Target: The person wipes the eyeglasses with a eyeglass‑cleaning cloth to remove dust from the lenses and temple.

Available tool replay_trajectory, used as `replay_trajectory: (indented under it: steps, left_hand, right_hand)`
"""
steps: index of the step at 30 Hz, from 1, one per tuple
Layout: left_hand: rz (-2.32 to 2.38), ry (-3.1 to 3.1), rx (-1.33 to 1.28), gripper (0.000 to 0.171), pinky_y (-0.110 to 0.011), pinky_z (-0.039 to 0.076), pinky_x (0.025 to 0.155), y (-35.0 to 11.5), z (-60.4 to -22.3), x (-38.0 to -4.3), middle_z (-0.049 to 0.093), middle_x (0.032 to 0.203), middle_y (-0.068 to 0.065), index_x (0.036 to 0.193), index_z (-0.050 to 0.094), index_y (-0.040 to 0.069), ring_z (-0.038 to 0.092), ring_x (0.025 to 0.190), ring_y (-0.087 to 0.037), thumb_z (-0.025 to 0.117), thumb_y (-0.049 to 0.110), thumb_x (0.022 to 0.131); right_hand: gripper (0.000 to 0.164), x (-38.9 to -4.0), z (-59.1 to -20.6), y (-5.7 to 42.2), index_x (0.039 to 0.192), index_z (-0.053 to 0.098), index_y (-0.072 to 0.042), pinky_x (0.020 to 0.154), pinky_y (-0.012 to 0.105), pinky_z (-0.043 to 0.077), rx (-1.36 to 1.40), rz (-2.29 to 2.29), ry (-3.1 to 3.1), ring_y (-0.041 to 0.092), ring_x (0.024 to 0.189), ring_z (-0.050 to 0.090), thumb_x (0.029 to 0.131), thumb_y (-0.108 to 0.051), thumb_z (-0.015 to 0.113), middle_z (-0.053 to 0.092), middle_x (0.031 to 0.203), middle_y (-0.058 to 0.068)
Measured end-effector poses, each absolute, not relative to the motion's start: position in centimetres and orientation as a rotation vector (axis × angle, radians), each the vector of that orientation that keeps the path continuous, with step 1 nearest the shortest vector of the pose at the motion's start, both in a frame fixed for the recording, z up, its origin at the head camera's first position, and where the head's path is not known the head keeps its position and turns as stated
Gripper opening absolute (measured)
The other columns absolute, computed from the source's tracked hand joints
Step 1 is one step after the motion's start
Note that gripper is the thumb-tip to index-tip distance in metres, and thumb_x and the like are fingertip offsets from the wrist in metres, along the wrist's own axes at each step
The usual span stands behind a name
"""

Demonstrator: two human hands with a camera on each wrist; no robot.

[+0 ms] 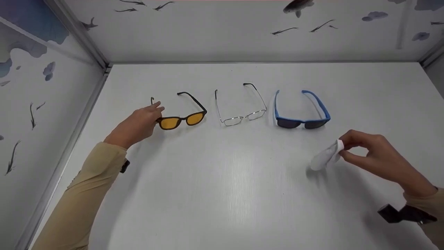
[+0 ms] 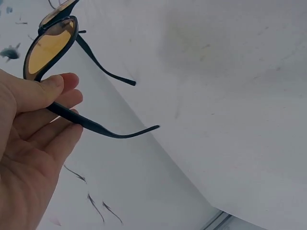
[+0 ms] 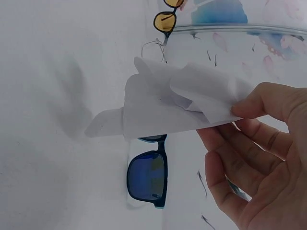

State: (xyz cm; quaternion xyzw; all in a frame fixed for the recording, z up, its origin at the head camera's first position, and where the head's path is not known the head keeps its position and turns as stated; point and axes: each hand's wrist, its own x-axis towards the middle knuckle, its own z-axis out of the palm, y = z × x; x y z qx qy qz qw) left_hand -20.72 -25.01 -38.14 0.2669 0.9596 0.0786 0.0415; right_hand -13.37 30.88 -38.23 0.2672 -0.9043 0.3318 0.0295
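Note:
My left hand [image 1: 141,122] grips the yellow-lensed glasses [image 1: 178,119] at one side of their dark frame. In the left wrist view, the thumb and fingers pinch them near the hinge, with both temples [image 2: 98,128] unfolded. At the right, my right hand [image 1: 378,154] pinches a folded white cloth [image 1: 326,156] between thumb and fingertips, its loose end hanging down to the left. Thin wire-framed clear glasses [image 1: 244,118] lie in the middle, temples spread toward the back. To their right are blue sunglasses [image 1: 302,122] with dark lenses, behind the cloth.
A white table [image 1: 222,194] bears all the eyewear in a row. White panels printed with fish and plants close it in at the back [image 1: 208,38] and left [image 1: 24,104]. A dark strap device [image 1: 406,213] sits on the right wrist.

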Motion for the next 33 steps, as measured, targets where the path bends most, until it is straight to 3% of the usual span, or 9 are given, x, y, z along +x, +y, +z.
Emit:
replay_trajectory:
  steps: [5, 12, 22, 29, 33]
  left_hand:
    - [0.239, 2.889, 0.793, 0.010, -0.048, 0.041, 0.098, -25.7, -39.3, -21.6, 0.046, 0.139, -0.027, 0.099, 0.058, -0.012, 0.031, 0.137, -0.039, 0.057, -0.011, 0.089]
    - [0.269, 2.931, 0.821, 0.008, -0.048, 0.037, 0.102, -26.6, -40.5, -22.4, 0.048, 0.136, -0.027, 0.093, 0.059, -0.010, 0.027, 0.139, -0.039, 0.054, -0.011, 0.088]
    - [0.059, 2.983, 0.761, 0.021, -0.050, 0.024, 0.110, -26.5, -41.3, -23.0, 0.046, 0.138, -0.028, 0.108, 0.063, -0.012, 0.024, 0.140, -0.040, 0.060, -0.010, 0.087]
    - [0.000, 2.944, 0.667, 0.027, -0.055, 0.023, 0.109, -25.1, -40.8, -22.5, 0.038, 0.141, -0.034, 0.115, 0.055, -0.014, 0.022, 0.138, -0.047, 0.058, -0.014, 0.088]
    - [-0.013, 2.896, 0.559, 0.043, -0.061, 0.019, 0.108, -23.9, -40.0, -21.9, 0.027, 0.145, -0.036, 0.127, 0.046, -0.013, 0.013, 0.138, -0.051, 0.060, -0.012, 0.087]
  right_hand:
    - [0.033, -13.4, -38.4, 30.9, 0.097, 0.066, -0.007, 0.074, 0.009, 0.045, 0.845, 1.055, -2.774, 0.001, 0.082, 0.060, 0.073, 0.016, 0.071, 0.065, 0.091, -0.005]
    - [0.033, -13.5, -38.5, 30.9, 0.098, 0.066, -0.006, 0.076, 0.008, 0.044, 0.831, 1.044, -2.766, 0.000, 0.083, 0.060, 0.073, 0.016, 0.072, 0.065, 0.091, -0.005]
    - [0.034, -13.3, -39.0, 31.3, 0.100, 0.066, -0.004, 0.079, 0.009, 0.044, 0.790, 1.119, -2.763, 0.001, 0.084, 0.061, 0.074, 0.017, 0.071, 0.065, 0.093, -0.002]
    - [0.032, -13.2, -39.5, 31.4, 0.100, 0.065, -0.002, 0.081, 0.009, 0.044, 0.755, 1.179, -2.755, 0.001, 0.084, 0.061, 0.076, 0.018, 0.070, 0.065, 0.094, -0.002]
    - [0.032, -13.2, -39.7, 31.4, 0.100, 0.065, -0.002, 0.081, 0.010, 0.045, 0.747, 1.227, -2.744, 0.002, 0.085, 0.062, 0.076, 0.018, 0.069, 0.065, 0.094, -0.001]
